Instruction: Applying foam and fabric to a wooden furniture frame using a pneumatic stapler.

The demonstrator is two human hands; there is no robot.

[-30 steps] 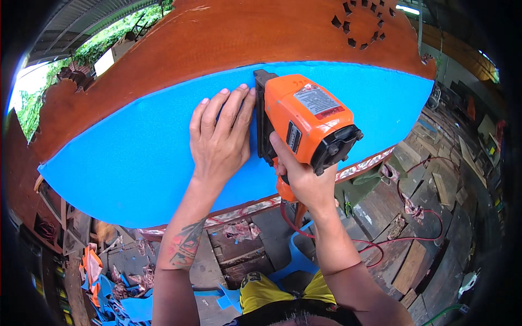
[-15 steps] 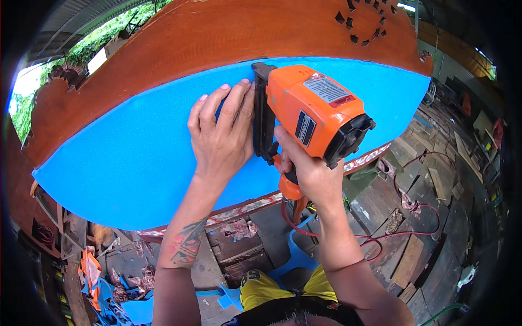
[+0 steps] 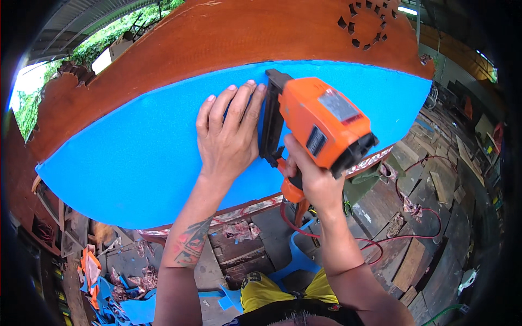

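Observation:
An orange and black pneumatic nail gun (image 3: pixel 326 122) is gripped in my right hand (image 3: pixel 315 179), its long black nose lying over a bright blue padded sheet (image 3: pixel 136 157). My left hand (image 3: pixel 231 127) rests on that sheet with fingers stretched out, the index finger close beside the black nose. The blue sheet covers a long curved shape set against a reddish-brown wooden panel (image 3: pixel 228 35), which has a ring of cut-out holes at its upper right. Whether the nose touches the sheet is hard to tell.
A red air hose (image 3: pixel 402 234) runs from the gun's handle across the worn plank floor. Blue scraps (image 3: pixel 138 311) and an orange cloth (image 3: pixel 89 266) lie at lower left. Loose boards (image 3: pixel 409 263) are scattered at right. A patterned strip (image 3: pixel 244 209) edges the sheet's near side.
My right hand and the nail gun have shifted slightly right and toward me, away from the sheet's far edge. My left hand has slid a little to the right along the sheet.

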